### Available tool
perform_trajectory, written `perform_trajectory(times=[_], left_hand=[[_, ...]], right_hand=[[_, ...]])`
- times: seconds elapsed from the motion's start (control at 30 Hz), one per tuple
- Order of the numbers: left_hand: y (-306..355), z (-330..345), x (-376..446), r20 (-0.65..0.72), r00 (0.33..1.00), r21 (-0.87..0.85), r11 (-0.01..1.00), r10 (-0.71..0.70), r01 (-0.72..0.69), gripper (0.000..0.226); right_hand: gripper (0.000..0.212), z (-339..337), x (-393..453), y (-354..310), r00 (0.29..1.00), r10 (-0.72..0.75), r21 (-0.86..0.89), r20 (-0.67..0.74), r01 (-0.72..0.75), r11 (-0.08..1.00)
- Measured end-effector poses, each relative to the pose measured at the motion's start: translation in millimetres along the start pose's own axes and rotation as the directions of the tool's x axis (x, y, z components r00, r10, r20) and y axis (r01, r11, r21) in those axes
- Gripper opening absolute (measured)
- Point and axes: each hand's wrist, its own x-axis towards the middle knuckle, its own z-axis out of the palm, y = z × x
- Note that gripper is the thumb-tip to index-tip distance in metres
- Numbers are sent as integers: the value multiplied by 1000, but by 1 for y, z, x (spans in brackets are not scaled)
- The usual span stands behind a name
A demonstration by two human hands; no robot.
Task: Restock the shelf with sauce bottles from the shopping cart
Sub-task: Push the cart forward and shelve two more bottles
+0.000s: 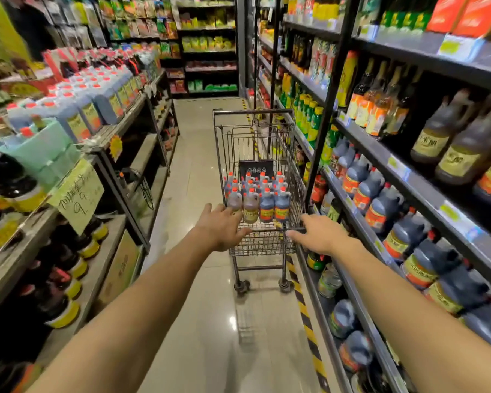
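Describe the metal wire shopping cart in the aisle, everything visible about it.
The grey metal wire shopping cart stands upright on small castors on the glossy tiled floor, close to the right-hand shelves. Its basket holds red-capped sauce bottles standing in rows. The left hand and right hand reach its near edge, fingers extended.

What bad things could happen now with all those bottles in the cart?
1. The sauce bottles stand loose and close together in the shopping cart; a shove from the left hand or right hand might tip some over.
2. The cart stands close beside the right shelf, so it could bump the jugs at its edge.
3. The floor looks shiny, maybe slippery.
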Motion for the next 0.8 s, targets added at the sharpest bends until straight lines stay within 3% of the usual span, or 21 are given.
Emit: perform_trajectory(times=[0.23, 0.5, 0.7, 0.8], left_hand=[[-33, 20, 103, 47, 999, -38, 999, 3, -1, 64], [-87, 69, 241, 157, 987, -141, 990, 32, -9, 65], [-123, 95, 324, 232, 972, -130, 991, 36, -6, 68], [-134, 110, 363, 271, 962, -114, 993, 47, -16, 71]], right_hand=[[72, 0, 117, 1, 999, -40, -10, 36, 40, 999], [69, 10, 260, -4, 982, -2, -42, 188, 10, 999], [77, 27, 347, -4, 968, 9, 59, 250, -24, 998], [71, 39, 387, 7, 959, 9, 67, 282, -29, 997]])
